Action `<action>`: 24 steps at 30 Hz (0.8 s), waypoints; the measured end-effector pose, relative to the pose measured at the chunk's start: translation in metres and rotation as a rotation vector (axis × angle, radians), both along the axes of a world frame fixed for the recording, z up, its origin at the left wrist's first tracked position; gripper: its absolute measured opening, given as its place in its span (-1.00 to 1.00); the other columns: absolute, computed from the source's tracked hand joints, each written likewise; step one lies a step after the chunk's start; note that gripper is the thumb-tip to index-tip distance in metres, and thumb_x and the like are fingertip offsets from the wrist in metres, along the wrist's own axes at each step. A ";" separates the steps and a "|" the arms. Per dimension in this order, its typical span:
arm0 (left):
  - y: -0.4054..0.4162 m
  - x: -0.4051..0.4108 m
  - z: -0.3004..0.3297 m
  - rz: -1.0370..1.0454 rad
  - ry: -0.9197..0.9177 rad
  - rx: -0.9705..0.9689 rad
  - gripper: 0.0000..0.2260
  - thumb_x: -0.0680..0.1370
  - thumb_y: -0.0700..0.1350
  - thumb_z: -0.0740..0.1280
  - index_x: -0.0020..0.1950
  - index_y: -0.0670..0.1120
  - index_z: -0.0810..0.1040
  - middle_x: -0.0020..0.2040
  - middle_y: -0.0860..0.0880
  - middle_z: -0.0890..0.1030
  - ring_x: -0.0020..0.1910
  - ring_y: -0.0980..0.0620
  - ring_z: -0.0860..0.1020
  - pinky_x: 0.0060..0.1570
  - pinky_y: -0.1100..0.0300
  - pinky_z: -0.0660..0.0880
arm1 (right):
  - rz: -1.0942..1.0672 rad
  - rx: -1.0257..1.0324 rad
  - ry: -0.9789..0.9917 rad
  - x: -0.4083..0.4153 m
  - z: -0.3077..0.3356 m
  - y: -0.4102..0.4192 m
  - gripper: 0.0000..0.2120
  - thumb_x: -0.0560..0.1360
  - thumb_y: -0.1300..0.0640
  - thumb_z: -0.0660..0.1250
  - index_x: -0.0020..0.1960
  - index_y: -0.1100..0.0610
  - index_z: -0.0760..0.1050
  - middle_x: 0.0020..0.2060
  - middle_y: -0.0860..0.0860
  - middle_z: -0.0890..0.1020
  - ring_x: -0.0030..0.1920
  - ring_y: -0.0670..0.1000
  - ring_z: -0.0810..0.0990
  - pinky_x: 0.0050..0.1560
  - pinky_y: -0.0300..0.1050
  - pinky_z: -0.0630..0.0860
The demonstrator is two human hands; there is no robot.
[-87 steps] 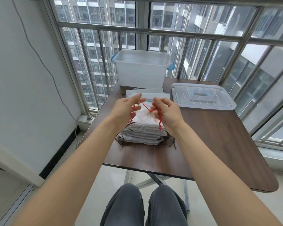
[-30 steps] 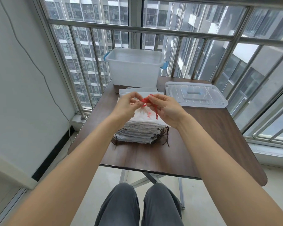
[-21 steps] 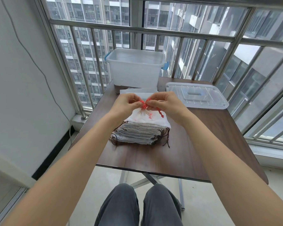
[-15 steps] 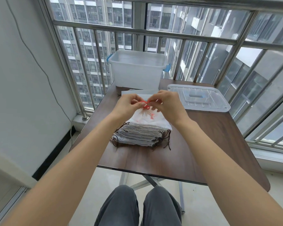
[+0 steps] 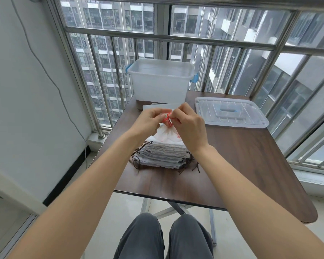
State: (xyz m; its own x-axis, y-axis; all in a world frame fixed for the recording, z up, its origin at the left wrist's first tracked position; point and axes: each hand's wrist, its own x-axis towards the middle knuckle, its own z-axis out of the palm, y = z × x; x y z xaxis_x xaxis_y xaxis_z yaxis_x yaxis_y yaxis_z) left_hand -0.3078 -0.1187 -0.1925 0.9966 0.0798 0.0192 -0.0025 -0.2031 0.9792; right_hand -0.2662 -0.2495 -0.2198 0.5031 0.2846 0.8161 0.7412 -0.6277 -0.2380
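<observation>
While the left hand [image 5: 148, 121] and right hand [image 5: 190, 128] pinch a red drawstring [image 5: 167, 119] mid-frame, the white pouch [image 5: 166, 135] tops a stack of pouches [image 5: 161, 156] on the brown table [image 5: 241, 156] by balcony railings [image 5: 176, 37].

The left arm [image 5: 86, 193] and the right arm [image 5: 251, 199] are bare along all that shows, from the near left and near right up to the wrists; the left hand [image 5: 150, 122] and the right hand [image 5: 191, 129] are bare too, slim, with long fingers; nearest of all, between the arms, dark grey trousers [image 5: 142, 238] show; their cloth is matt, softly creased, and paler where light falls on the rounded tops.
</observation>
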 end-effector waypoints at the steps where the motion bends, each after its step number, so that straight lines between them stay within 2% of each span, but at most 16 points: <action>1: 0.001 0.000 0.001 -0.017 -0.011 0.038 -0.76 0.62 -0.25 0.15 0.15 -0.06 0.57 -0.40 0.06 0.53 -0.54 0.22 0.26 -0.53 0.39 0.17 | 0.011 0.035 0.024 0.000 -0.001 0.000 -0.88 0.40 0.25 0.39 -0.31 0.25 0.53 -0.36 0.10 0.53 -0.51 0.10 0.46 -0.57 -0.11 0.46; 5: 0.004 0.003 0.006 -0.046 -0.022 0.126 -0.85 0.59 -0.23 0.23 -0.07 -0.08 0.58 -0.44 0.09 0.59 -0.59 0.22 0.29 -0.56 0.39 0.17 | 0.081 0.182 0.137 0.002 -0.005 -0.003 -0.88 0.40 0.19 0.41 -0.26 0.25 0.59 -0.32 0.12 0.58 -0.42 0.10 0.55 -0.44 -0.02 0.53; 7: 0.004 0.003 0.008 -0.051 -0.019 0.127 -0.87 0.58 -0.21 0.27 -0.14 -0.09 0.53 -0.40 0.05 0.61 -0.62 0.23 0.32 -0.57 0.39 0.17 | 0.108 0.216 0.202 0.001 -0.004 -0.005 -0.89 0.39 0.17 0.42 -0.22 0.22 0.62 -0.29 0.10 0.62 -0.39 0.03 0.56 -0.38 -0.06 0.53; 9: 0.004 0.003 0.010 -0.032 -0.044 0.233 -0.87 0.57 -0.19 0.29 -0.18 -0.09 0.51 -0.32 0.04 0.61 -0.55 0.26 0.39 -0.50 0.34 0.25 | 0.133 0.276 0.318 -0.001 -0.001 -0.006 -0.94 0.38 0.18 0.45 -0.19 0.18 0.65 -0.25 0.04 0.65 -0.36 -0.05 0.55 -0.32 -0.12 0.52; 10: 0.003 0.004 0.009 -0.004 -0.060 0.325 -0.89 0.57 -0.18 0.29 -0.16 -0.10 0.51 -0.28 0.04 0.60 -0.44 0.26 0.45 -0.41 0.29 0.29 | 0.145 0.327 0.396 -0.003 0.000 -0.006 -0.96 0.38 0.20 0.46 -0.18 0.16 0.66 -0.25 0.00 0.65 -0.36 -0.07 0.55 -0.31 -0.15 0.52; 12: 0.003 0.006 0.007 0.098 -0.077 0.508 -0.92 0.58 -0.18 0.28 -0.06 -0.14 0.54 -0.18 -0.02 0.57 -0.22 0.10 0.48 -0.25 0.27 0.27 | 0.159 0.469 0.552 -0.005 0.004 -0.008 -0.97 0.38 0.22 0.46 -0.18 0.14 0.66 -0.28 -0.05 0.65 -0.41 -0.11 0.56 -0.39 -0.18 0.52; 15: 0.004 0.006 0.003 0.207 -0.063 0.617 -0.89 0.59 -0.21 0.23 0.02 -0.19 0.53 -0.03 -0.13 0.59 -0.10 -0.07 0.48 -0.24 0.27 0.22 | 0.139 0.587 0.707 -0.004 0.004 -0.015 -0.97 0.38 0.24 0.46 -0.21 0.15 0.63 -0.38 0.01 0.63 -0.47 -0.15 0.56 -0.51 -0.25 0.46; 17: 0.004 0.004 0.001 0.225 -0.035 0.690 -0.88 0.58 -0.23 0.21 0.03 -0.21 0.53 0.02 -0.17 0.61 0.01 -0.15 0.52 -0.14 0.19 0.31 | 0.106 0.593 0.758 -0.002 0.001 -0.020 -0.93 0.39 0.25 0.45 -0.25 0.14 0.60 -0.42 0.00 0.61 -0.48 -0.14 0.56 -0.54 -0.28 0.42; 20: 0.002 0.003 -0.003 0.263 -0.012 0.719 -0.86 0.56 -0.27 0.19 0.02 -0.21 0.53 0.03 -0.20 0.61 0.02 -0.18 0.55 -0.06 0.09 0.43 | 0.039 0.541 0.776 0.000 -0.002 -0.025 -0.89 0.42 0.24 0.43 -0.27 0.15 0.55 -0.44 0.01 0.59 -0.48 -0.15 0.59 -0.55 -0.30 0.40; 24: 0.000 0.000 -0.004 0.309 -0.004 0.741 -0.83 0.54 -0.31 0.17 0.04 -0.24 0.53 0.04 -0.20 0.60 0.04 -0.16 0.51 -0.17 0.16 0.33 | 0.027 0.537 0.755 0.000 -0.002 -0.027 -0.93 0.45 0.27 0.39 -0.20 0.25 0.54 -0.41 0.05 0.59 -0.47 -0.21 0.59 -0.48 -0.33 0.48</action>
State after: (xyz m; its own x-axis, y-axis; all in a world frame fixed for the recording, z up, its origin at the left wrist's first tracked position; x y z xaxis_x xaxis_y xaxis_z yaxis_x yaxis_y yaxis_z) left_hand -0.3076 -0.1187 -0.1968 0.9314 0.3168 0.1791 0.1562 -0.7926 0.5894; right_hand -0.2659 -0.2764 -0.2221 0.9537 -0.0173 0.3001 0.2838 -0.2776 -0.9178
